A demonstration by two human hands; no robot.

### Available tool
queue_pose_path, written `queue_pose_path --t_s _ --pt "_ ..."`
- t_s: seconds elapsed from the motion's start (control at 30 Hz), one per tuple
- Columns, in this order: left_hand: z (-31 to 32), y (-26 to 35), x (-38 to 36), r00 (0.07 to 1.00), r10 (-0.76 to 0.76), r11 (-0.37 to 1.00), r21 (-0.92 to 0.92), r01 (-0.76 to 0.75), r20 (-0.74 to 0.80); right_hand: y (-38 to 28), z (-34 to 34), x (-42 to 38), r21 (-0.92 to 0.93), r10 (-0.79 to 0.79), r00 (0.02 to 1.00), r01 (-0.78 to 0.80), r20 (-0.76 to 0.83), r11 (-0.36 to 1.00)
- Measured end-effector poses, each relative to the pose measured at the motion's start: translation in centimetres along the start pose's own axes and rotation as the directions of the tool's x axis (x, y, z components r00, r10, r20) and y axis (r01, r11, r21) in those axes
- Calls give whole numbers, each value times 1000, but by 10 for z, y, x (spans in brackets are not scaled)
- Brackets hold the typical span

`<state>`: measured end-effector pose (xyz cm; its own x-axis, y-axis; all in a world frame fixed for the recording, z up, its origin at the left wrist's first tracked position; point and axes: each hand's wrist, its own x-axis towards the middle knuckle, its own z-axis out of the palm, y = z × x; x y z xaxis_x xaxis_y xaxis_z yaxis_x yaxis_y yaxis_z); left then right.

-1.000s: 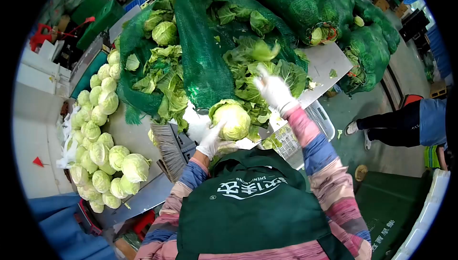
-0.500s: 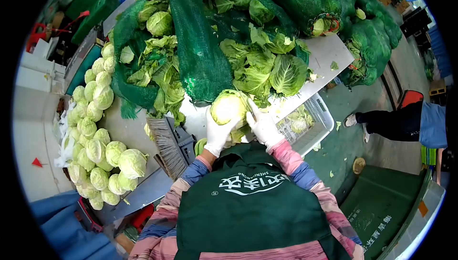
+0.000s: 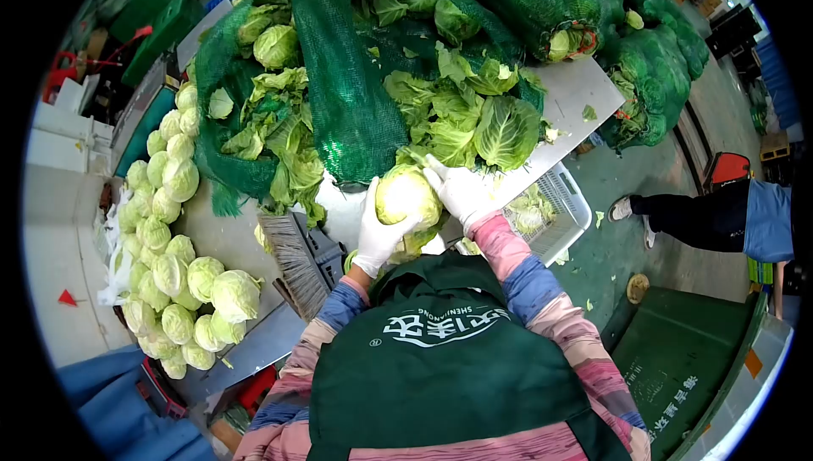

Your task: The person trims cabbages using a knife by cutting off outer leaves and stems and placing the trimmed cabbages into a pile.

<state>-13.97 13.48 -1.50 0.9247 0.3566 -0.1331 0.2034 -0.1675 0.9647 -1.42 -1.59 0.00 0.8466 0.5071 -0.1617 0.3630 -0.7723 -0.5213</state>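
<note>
A pale green cabbage (image 3: 408, 198) sits close in front of my apron, above the metal table. My left hand (image 3: 379, 228), in a white glove, is closed around its left side. At the upper right of the head, my gloved right hand (image 3: 460, 195) has its fingers bent together on an outer cabbage leaf (image 3: 412, 156); the fingertips are partly hidden. Beyond the hands, loose green leaves (image 3: 461, 126) lie heaped beside the green mesh sack (image 3: 347, 80). Beneath the held cabbage, more greenery shows in part.
Many trimmed cabbages (image 3: 169, 270) are piled on the left. A brush (image 3: 292, 258) lies beside my left forearm. To the right stand a white crate (image 3: 576, 207) with leaves and a green bin (image 3: 677, 359). Full mesh sacks (image 3: 542, 4) lie behind; a person (image 3: 703, 220) stands at right.
My right hand has shifted up along the cabbage's right side, its fingers now at the top edge with a leaf. My left hand still holds the cabbage.
</note>
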Motion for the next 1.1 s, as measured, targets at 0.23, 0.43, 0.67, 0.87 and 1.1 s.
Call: queue_pose_path --t_s 0.23,0.43,0.67,0.87,1.1 --pt "-10 -13 -21 996 73 995 -65 -69 56 14 10 4 -15 79 996 -79 -53 997" --pt "-29 -19 -19 998 -58 971 -229 61 20 49 10 22 166 265 962 -250 -74 954" --pt "-32 -35 -15 980 -187 955 -249 165 -68 -47 22 -23 161 95 995 -96 18 982" --pt "-38 -42 -16 991 -126 969 -218 115 -38 24 36 6 304 -3 997 -21 78 952" --pt "-54 -14 -28 923 -352 868 -316 383 154 -3 21 2 456 101 995 -90 0 885"
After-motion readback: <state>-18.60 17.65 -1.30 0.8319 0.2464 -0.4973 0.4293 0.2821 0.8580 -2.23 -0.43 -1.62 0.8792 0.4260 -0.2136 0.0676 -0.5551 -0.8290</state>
